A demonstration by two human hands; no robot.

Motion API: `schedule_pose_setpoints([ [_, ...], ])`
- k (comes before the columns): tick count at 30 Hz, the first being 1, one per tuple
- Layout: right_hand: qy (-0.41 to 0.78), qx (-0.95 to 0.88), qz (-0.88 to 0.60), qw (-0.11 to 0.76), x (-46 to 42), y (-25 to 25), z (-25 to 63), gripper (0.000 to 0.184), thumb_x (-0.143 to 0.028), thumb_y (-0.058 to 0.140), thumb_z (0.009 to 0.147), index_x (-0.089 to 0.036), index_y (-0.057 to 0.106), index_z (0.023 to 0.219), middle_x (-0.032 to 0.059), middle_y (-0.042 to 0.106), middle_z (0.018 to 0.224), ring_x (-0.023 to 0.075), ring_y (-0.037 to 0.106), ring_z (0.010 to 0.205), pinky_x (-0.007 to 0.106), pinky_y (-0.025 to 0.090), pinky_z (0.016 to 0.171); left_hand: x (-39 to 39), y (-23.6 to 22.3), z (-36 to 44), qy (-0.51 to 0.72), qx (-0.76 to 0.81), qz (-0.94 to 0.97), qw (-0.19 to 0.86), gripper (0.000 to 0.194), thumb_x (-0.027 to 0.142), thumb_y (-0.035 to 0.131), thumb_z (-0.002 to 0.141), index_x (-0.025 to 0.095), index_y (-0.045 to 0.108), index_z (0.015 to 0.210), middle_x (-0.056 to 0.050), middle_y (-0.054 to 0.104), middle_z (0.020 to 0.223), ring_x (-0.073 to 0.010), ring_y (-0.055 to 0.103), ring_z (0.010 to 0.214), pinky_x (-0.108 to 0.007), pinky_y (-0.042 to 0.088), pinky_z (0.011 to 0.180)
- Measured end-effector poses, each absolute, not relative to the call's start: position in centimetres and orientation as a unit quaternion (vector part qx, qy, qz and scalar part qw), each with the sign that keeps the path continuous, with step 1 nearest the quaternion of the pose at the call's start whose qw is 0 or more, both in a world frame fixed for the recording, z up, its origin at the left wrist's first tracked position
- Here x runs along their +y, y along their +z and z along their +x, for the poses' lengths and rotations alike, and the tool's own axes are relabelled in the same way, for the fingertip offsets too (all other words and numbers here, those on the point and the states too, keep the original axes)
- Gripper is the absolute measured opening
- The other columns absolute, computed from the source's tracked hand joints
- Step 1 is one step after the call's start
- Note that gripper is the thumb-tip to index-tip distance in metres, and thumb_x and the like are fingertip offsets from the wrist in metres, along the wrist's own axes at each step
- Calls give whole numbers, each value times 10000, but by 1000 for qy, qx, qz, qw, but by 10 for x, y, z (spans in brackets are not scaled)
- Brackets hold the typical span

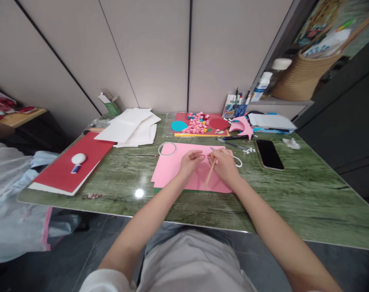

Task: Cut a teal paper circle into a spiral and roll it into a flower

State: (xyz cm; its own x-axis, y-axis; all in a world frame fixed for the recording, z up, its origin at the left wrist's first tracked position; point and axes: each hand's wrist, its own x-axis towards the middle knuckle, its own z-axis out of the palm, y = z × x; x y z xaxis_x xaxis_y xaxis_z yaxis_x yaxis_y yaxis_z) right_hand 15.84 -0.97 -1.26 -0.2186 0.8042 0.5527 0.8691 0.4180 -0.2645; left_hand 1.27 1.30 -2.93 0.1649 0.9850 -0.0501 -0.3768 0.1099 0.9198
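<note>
My left hand (190,164) is closed in a pinch over pink paper sheets (169,170), its fingertips meeting a tiny pink bit too small to make out. Close beside it, my right hand (225,164) grips a thin wooden stick (210,174) that slants down toward me; its fingertips nearly touch those of the left. A white ring-shaped piece (238,162) shows partly from behind the right hand. At the sheets' upper left corner lies a roll of tape (167,149). Green paper (157,190) peeks out beneath the pink sheets.
Behind the sheets, a red mat (184,117) bears small pink paper shapes (198,123) and a blue disc (178,126). A phone (268,154) lies right. White papers (132,123) and a red sheet (71,174) lie left. Another person's clothing (10,194) shows at far left.
</note>
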Motion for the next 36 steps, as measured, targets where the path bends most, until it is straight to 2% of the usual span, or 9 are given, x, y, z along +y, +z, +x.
schedule_pose_setpoints([
  [11, -53, -778, -539, 319, -9, -14, 157, 135, -167, 462, 769, -199, 478, 639, 29, 594, 691, 185, 488, 750, 327, 293, 745, 18, -25, 8, 603, 372, 378, 595, 322, 160, 693, 555, 164, 524, 829, -8, 625, 669, -125, 594, 697, -287, 405, 756],
  [16, -52, -777, -540, 318, -9, -14, 157, 131, -162, 460, 765, -198, 480, 641, 23, 580, 666, 180, 485, 739, 319, 293, 738, 15, -26, 11, 569, 359, 379, 635, 352, 184, 703, 565, 158, 513, 860, -19, 624, 700, -129, 599, 700, -304, 410, 762],
  [20, -55, -776, -546, 310, -8, -14, 159, 110, -169, 467, 766, -198, 499, 665, 22, 565, 648, 183, 483, 741, 318, 290, 739, 15, -29, 13, 537, 324, 330, 705, 291, 193, 711, 564, 134, 528, 782, -38, 618, 740, -137, 610, 700, -332, 422, 781],
  [24, -58, -779, -543, 309, -9, -14, 159, 105, -164, 468, 767, -194, 509, 675, 24, 570, 664, 181, 483, 753, 314, 287, 749, 16, -32, 13, 549, 311, 336, 700, 294, 210, 720, 557, 125, 574, 797, -46, 619, 795, -126, 601, 735, -316, 415, 803],
  [27, -61, -778, -544, 308, -9, -14, 159, 117, -172, 461, 772, -189, 507, 666, 28, 582, 689, 176, 483, 759, 306, 284, 755, 17, -32, 12, 555, 317, 351, 685, 308, 251, 706, 579, 143, 595, 845, -43, 618, 824, -112, 586, 733, -289, 413, 767],
  [31, -62, -777, -547, 304, -9, -13, 158, 134, -184, 450, 784, -185, 501, 660, 24, 580, 677, 167, 483, 756, 298, 279, 761, 17, -32, 9, 535, 363, 392, 655, 309, 289, 675, 615, 177, 603, 893, -40, 617, 852, -81, 547, 678, -213, 374, 617],
  [36, -63, -777, -549, 301, -9, -14, 158, 143, -188, 441, 790, -184, 504, 661, 22, 562, 653, 166, 477, 753, 295, 274, 760, 18, -34, 8, 529, 393, 425, 620, 287, 281, 662, 620, 192, 603, 886, -20, 614, 776, -66, 493, 610, -195, 323, 551],
])
